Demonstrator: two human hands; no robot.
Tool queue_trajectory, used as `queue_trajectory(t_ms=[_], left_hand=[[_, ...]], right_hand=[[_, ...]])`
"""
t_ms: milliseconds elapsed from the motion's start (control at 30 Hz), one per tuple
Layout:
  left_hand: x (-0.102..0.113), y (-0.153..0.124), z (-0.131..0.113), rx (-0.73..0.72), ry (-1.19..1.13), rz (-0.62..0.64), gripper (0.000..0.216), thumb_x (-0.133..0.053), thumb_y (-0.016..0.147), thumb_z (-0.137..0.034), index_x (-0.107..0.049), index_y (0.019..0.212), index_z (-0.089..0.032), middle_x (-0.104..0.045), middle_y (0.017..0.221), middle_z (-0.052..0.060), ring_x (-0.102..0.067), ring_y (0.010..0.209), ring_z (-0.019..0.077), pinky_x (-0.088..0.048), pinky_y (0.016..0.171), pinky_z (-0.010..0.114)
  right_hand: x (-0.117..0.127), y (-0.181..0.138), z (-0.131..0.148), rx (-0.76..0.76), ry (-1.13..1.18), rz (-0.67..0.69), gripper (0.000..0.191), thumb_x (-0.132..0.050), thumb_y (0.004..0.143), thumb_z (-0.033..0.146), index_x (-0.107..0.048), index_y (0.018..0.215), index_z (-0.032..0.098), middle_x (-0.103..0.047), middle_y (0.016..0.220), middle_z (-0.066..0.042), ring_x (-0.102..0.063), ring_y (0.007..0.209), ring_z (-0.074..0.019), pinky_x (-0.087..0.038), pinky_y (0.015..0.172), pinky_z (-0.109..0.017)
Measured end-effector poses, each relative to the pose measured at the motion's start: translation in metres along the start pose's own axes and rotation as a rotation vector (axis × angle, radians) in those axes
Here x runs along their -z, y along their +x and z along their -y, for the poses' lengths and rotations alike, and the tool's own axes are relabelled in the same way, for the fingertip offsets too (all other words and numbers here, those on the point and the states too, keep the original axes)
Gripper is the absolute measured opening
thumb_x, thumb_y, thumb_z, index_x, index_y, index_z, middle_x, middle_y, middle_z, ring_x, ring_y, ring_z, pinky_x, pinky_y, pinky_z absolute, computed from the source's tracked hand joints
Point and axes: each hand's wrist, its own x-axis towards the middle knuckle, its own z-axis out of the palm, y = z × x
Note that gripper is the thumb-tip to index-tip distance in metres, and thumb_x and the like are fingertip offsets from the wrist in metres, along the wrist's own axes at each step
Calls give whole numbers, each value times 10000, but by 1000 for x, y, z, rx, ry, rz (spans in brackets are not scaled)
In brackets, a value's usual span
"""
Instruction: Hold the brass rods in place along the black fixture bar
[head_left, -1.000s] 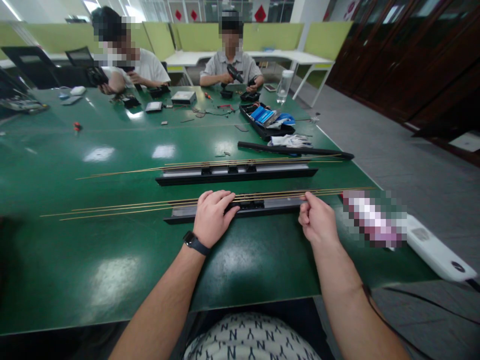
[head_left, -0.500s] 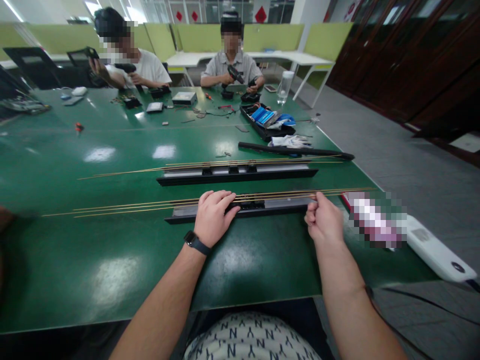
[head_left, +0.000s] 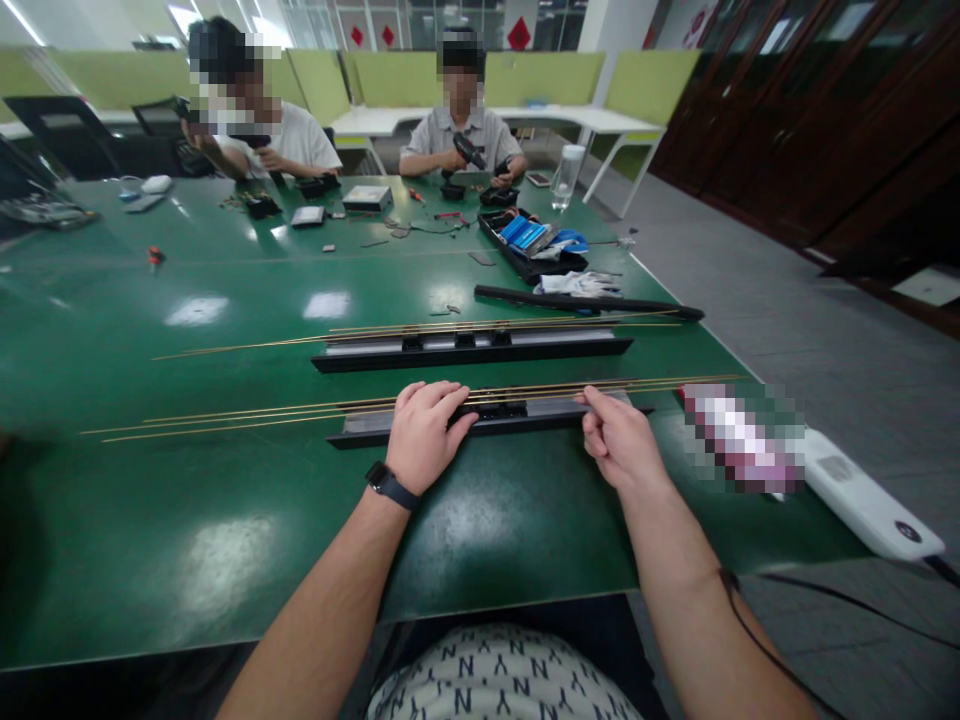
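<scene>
My left hand [head_left: 429, 430], with a dark watch [head_left: 390, 484] at the wrist, lies over the nearer black-and-silver rail [head_left: 360, 438], fingers bent over its far side and thumb along the near side. Several thin brass rods [head_left: 217, 415] run lengthwise along this rail and pass under that hand. The rods stick out past both ends of the rail. Near the rail's right end, my right hand [head_left: 622, 435] is closed, thumb and forefinger pinching one brass rod [head_left: 150, 436]. Black fittings [head_left: 506, 410] sit in the rail between the hands.
Behind lies a second rail [head_left: 472, 350] with brass rods over it. Farther back are a long black strip [head_left: 585, 301], white gloves [head_left: 577, 284] and a black tray [head_left: 536, 268]. A white power strip [head_left: 862, 495] lies at right. Two people sit across the green table.
My right hand has moved left along the rail, and the nearest brass rod has slid left with it. My left hand stays in place on the rail.
</scene>
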Motion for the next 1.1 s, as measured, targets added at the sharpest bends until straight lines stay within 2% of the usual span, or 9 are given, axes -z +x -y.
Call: queue_trajectory(t_ms=[267,633,867,1100], left_hand=[[1,0,-1,-4,-6,-2,281,-670,952,-357,-690,1206,-240,-737,1225,73,-665,1172,246,-411,1099,470],[1,1,-1,-11,5,-6,285,-687,944,-349,-686,1206,-235,-739,1219,63,-668,1165,240,-411,1095,459],[0,0,-1,-14,6,-9,284,-684,947,-352,-686,1206,-236,-737,1221,74,-668,1166,247,-414,1093,465],[1,0,0,-8,1,-2,281,-676,950,-358,-691,1205,-241,-740,1223,72,-669,1169,247,-420,1094,468]], right_hand=[[-10,-7,0,-39,-40,134,407,-851,745,493,-695,871,138,-557,473,39,-315,275,-32,-180,285,-152],[-8,-5,-3,-33,-45,137,403,-845,760,499,-707,881,141,-568,479,31,-327,276,-38,-177,283,-167],[-6,-3,-3,-7,-1,70,359,-853,749,444,-723,869,131,-555,474,35,-330,271,-40,-182,274,-168],[1,2,0,68,59,-103,248,-807,763,361,-710,794,135,-523,455,45,-327,269,-42,-200,267,-168]])
